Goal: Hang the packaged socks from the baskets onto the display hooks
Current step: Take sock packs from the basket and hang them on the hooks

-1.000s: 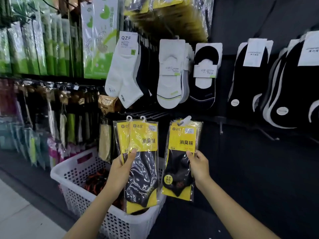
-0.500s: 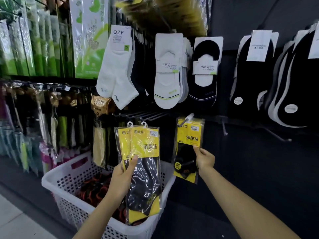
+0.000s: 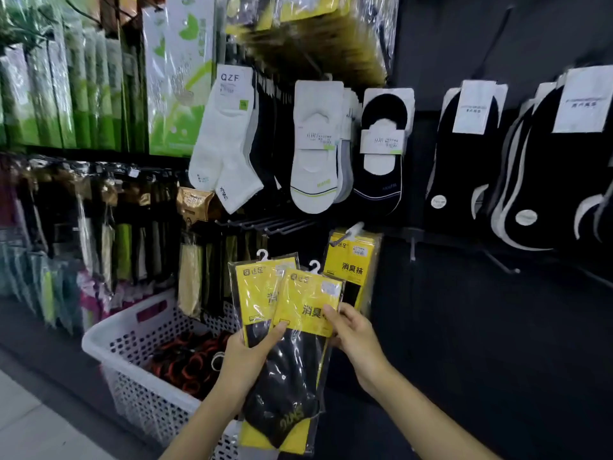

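My left hand (image 3: 247,363) holds two yellow-and-black sock packs: a back pack (image 3: 255,293) and a front pack (image 3: 306,303) tilted to the right. My right hand (image 3: 353,336) pinches the front pack's right edge. Each pack has a white plastic hanger at its top. One more yellow sock pack (image 3: 351,257) hangs on a display hook (image 3: 355,227) on the dark wall, just above my right hand. A white perforated basket (image 3: 132,340) stands below left with more red-and-black packs inside.
Several bare metal hooks (image 3: 265,224) jut out left of the hung pack, and another empty hook (image 3: 501,263) to its right. White and black socks (image 3: 315,147) hang above. Packaged goods fill the racks on the left. The light floor (image 3: 30,423) shows bottom left.
My right hand let go of the pack, which now hangs on the hook, and came down to grip the front pack in my left hand. The two packs have fanned apart.
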`<state>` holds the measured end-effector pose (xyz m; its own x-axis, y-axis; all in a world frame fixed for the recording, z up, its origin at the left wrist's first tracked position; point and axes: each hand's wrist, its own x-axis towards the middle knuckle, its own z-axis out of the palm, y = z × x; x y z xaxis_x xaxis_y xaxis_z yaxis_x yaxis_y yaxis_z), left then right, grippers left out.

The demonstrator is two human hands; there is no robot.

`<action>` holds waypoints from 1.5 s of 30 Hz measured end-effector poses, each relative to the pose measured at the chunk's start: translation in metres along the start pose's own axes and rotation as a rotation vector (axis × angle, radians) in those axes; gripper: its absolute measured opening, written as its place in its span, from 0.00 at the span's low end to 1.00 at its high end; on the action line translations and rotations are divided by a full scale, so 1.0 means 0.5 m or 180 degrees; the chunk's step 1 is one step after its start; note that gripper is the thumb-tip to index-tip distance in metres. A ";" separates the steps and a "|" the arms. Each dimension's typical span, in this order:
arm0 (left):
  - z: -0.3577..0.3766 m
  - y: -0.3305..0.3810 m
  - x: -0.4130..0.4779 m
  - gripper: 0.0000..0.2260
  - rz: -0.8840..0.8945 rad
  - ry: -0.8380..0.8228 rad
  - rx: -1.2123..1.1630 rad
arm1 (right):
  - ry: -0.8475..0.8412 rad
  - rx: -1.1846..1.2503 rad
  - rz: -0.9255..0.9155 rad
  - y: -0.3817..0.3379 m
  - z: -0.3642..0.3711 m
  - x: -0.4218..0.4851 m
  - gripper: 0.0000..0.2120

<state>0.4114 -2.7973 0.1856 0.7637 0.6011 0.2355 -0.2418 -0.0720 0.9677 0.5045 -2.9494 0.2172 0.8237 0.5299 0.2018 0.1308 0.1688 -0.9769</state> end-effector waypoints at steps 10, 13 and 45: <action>-0.020 0.051 -0.012 0.24 0.0165 0.0334 0.0717 | 0.0534 0.0071 -0.0236 -0.051 -0.036 -0.015 0.11; -0.036 0.062 -0.006 0.28 0.0259 0.0519 0.0741 | 0.0746 -0.0045 -0.0346 -0.071 -0.053 0.006 0.09; -0.015 -0.007 0.055 0.26 0.0140 0.0291 0.0572 | 0.2020 -0.0160 0.0350 0.055 -0.109 0.173 0.10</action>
<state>0.4289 -2.7747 0.1879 0.6953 0.6633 0.2766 -0.1568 -0.2356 0.9591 0.6095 -2.9439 0.2041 0.9979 -0.0552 0.0349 0.0400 0.0942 -0.9948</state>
